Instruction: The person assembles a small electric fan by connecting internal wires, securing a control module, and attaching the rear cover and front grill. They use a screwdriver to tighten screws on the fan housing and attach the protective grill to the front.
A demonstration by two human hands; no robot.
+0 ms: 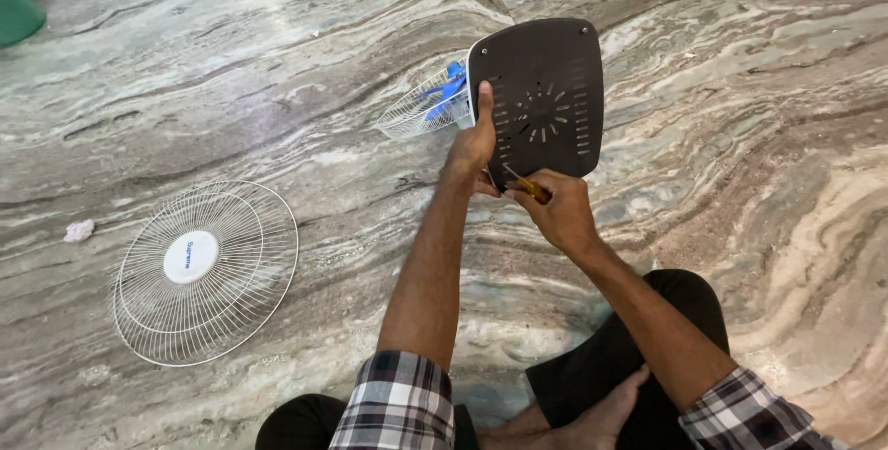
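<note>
A table fan lies tipped on the marble floor, with the dark underside of its base [548, 89] facing me. My left hand [473, 145] grips the base's left edge, thumb up along the rim. My right hand [558, 212] holds a yellow-handled screwdriver [525, 185], its thin tip touching the lower left part of the base. Behind the base I see the rear wire guard [412, 110] and blue blades [448, 87].
The fan's detached front wire grille [205, 270] with a white centre cap lies flat on the floor at left. A small crumpled white scrap [79, 230] sits further left. A green object [17, 13] is at the top left corner. My crossed legs are below.
</note>
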